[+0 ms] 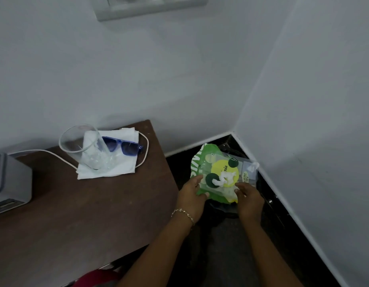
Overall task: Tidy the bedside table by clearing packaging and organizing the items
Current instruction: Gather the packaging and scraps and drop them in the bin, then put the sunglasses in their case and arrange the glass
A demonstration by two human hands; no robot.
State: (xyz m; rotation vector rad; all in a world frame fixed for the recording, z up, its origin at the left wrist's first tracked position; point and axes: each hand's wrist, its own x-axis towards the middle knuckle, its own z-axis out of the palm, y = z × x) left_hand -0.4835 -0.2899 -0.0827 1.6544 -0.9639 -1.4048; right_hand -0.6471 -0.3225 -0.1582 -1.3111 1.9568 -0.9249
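Both forearms [158,251] reach out from the bottom edge, past the tabletop [86,214] corner, and end over the dark floor [268,235] in the room's corner. My left grip [191,195] and right grip [250,197] are each clamped on the near edge of the green packet [219,172], thumb and fingers pinching the film, so the packet hangs clear of the tabletop, above what looks like a bin with a black liner [227,149]. I judge the drop to be the weak point: the packet looks wider than the dark opening beneath it, and stiff film let go flat could perch on the rim or slide off onto the floor. White bits show through its window, and I cannot tell whether the top is sealed, so tipping it might scatter them. Farther back on the tabletop, a glass [84,148] stands on a white napkin [117,168] with blue sunglasses [125,148] just behind it, and a white cable [147,146] loops round the napkin. Snagging that cable later could drag the napkin and topple the glass.
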